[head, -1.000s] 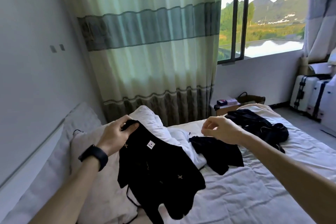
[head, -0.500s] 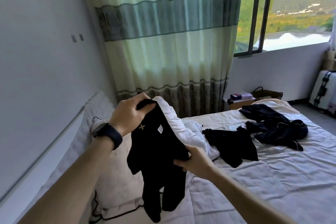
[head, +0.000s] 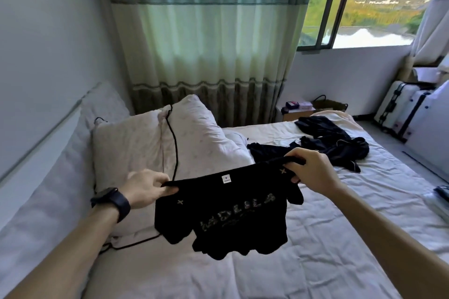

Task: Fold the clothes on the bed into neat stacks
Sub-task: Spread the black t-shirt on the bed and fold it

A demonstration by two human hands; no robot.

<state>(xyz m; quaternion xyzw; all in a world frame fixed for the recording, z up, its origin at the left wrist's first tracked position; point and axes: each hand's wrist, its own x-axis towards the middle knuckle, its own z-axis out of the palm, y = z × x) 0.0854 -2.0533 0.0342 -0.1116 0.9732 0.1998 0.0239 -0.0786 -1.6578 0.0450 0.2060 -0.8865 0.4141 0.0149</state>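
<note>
Currently the left hand (head: 145, 188) and right hand (head: 313, 172) pinch the shoulders of the black printed T-shirt (head: 226, 216), whose bunched hem could crease if lowered onto the white-sheeted bed (head: 315, 238).

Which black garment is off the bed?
The lettered black top, pinched at the shoulders by left hand and right hand; the other dark clothes lie crumpled on the bed.

Home bedroom, bed (head: 315, 238), pillows (head: 136, 153), curtain (head: 206, 43)

Daylight from the window (head: 379, 7) at right; dim room, edges warped
</note>
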